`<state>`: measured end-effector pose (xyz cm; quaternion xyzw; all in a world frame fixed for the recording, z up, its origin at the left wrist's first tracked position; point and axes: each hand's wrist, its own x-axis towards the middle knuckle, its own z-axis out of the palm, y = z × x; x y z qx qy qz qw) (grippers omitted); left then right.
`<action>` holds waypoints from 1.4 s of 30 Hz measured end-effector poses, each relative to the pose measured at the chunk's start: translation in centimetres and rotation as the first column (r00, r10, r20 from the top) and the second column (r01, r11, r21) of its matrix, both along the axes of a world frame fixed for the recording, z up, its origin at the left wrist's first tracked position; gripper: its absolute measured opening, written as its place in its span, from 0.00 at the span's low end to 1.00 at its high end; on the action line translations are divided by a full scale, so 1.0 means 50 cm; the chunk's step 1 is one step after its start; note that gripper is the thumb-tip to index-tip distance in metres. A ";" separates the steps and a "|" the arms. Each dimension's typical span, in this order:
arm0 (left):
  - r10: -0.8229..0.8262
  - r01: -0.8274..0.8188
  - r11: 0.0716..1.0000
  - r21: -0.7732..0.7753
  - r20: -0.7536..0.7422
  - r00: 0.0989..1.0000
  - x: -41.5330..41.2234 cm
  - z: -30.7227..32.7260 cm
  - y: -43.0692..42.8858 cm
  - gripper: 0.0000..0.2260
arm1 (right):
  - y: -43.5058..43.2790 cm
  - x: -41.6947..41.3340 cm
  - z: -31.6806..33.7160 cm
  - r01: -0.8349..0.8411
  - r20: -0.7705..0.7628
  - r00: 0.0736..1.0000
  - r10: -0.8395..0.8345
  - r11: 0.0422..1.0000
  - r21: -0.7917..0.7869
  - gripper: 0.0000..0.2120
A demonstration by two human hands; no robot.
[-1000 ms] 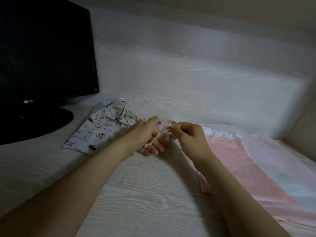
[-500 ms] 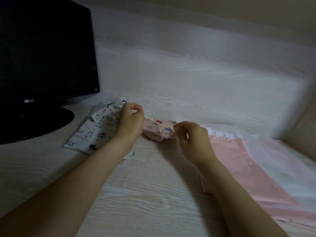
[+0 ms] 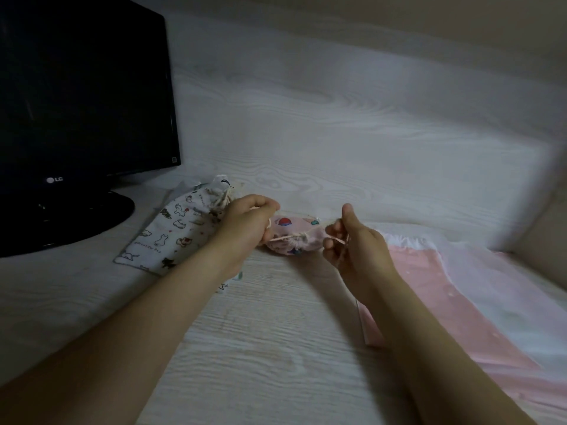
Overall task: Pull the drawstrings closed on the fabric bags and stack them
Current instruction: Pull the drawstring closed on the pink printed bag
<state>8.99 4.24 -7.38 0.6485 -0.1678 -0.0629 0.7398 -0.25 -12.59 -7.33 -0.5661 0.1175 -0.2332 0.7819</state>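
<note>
A small pink printed drawstring bag lies on the white wood-grain desk between my hands, its mouth gathered tight. My left hand pinches the bag's left cord end. My right hand pinches the right cord end, thumb pointing up. The cords run taut from the bag's mouth out to both hands. A white bag with a cat print lies flat to the left, partly under my left forearm, its drawstring knotted at the far end.
A black monitor on a round stand stands at the left. Pink and white fabric is spread on the right side of the desk. A wood-grain back wall rises behind the bags.
My hands have moved apart, left hand leftward and right hand rightward, each drawing a cord out. The pink bag's mouth has gathered shut and the bag now shows between them.
</note>
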 end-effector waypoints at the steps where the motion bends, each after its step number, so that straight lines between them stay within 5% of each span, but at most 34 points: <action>1: 0.004 -0.006 0.999 0.051 0.040 0.999 -0.003 0.001 -0.001 0.06 | 0.000 -0.001 0.001 -0.016 0.010 1.000 0.015 0.998 0.058 0.20; 6: -0.083 -0.085 0.930 0.356 0.432 0.898 -0.017 -0.013 0.001 0.03 | 0.002 -0.007 0.010 -0.062 0.058 0.997 0.051 0.979 0.195 0.21; 13: -0.141 -0.273 0.849 0.453 0.691 0.709 0.007 -0.048 -0.001 0.11 | 0.020 -0.004 -0.001 0.168 0.103 0.985 -0.141 0.929 -0.328 0.21; 20: -0.242 -0.365 0.749 0.554 0.740 0.627 0.006 -0.041 0.004 0.19 | 0.005 -0.001 -0.001 0.247 0.084 0.969 -0.234 0.870 -0.427 0.13; 25: -0.250 -0.402 0.680 0.613 0.710 0.659 -0.002 -0.038 0.011 0.09 | 0.002 0.005 -0.029 0.143 0.010 0.968 -0.249 0.520 -0.842 0.07; 29: -0.238 -0.345 0.706 0.618 0.666 0.707 0.006 -0.048 0.003 0.07 | 0.007 0.006 -0.039 0.063 0.001 0.986 -0.169 0.360 -0.931 0.02; 42: -0.128 -0.182 0.884 0.431 0.599 0.791 0.009 -0.043 -0.002 0.06 | -0.007 0.009 -0.024 0.207 0.146 0.962 -0.231 0.272 -0.940 0.09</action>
